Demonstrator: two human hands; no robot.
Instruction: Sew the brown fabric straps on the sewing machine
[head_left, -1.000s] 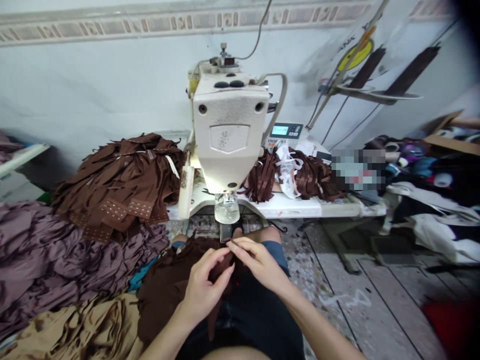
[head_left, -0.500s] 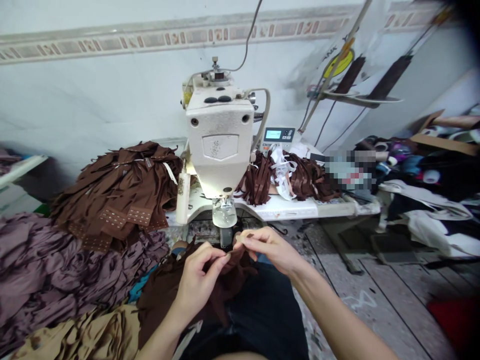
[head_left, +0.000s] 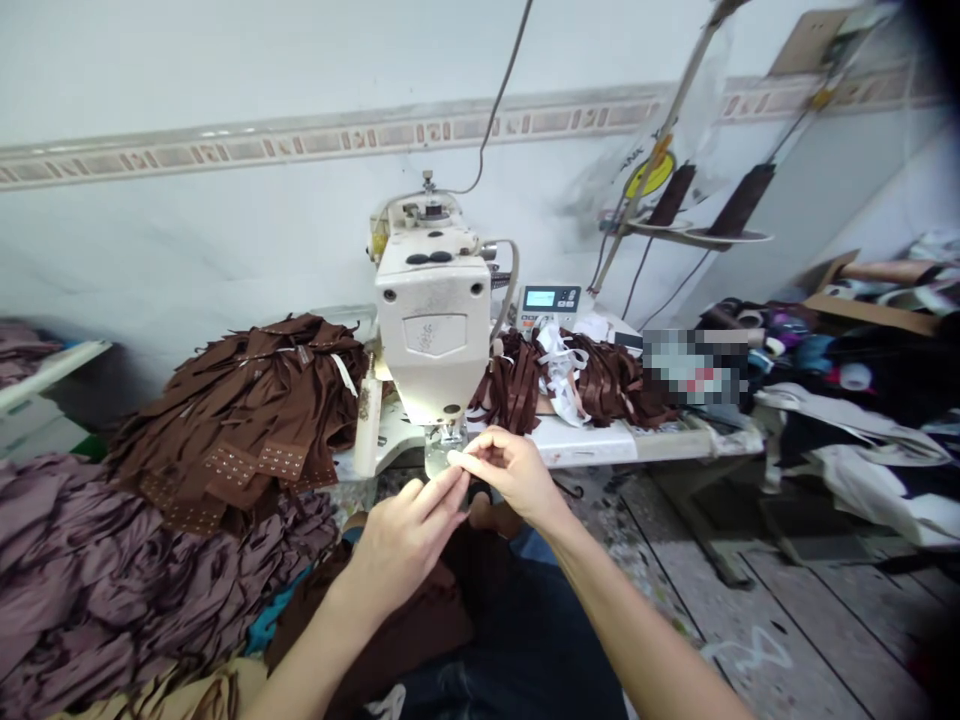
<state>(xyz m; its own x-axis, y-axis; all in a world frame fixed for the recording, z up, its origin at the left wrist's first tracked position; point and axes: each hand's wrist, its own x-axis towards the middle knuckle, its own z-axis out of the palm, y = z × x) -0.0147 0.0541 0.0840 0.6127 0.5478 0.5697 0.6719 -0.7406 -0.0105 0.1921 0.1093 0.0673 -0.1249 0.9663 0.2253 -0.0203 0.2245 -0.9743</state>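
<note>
My left hand [head_left: 411, 535] and my right hand [head_left: 504, 468] meet just in front of the sewing machine [head_left: 433, 335], by its round metal plate [head_left: 437, 458]. Both are closed in a pinch, fingertips touching or almost touching. Brown cloth [head_left: 427, 625] hangs below my left hand and lies across my lap. Its pinched edge is mostly hidden by my fingers. The machine's lamp lights the needle area, which my right fingers partly cover.
A heap of brown garment pieces [head_left: 255, 400] with metal hooks lies left of the machine. Mauve cloth [head_left: 90, 580] is piled nearer. Brown strips [head_left: 615, 375] and a white ribbon [head_left: 564, 365] sit right, beside a control panel [head_left: 549, 298]. Thread cones [head_left: 742, 200] stand on a rack.
Both hands have moved up and forward to the machine's plate, carrying the brown cloth. The view has tilted up slightly, so the machine sits lower in it.
</note>
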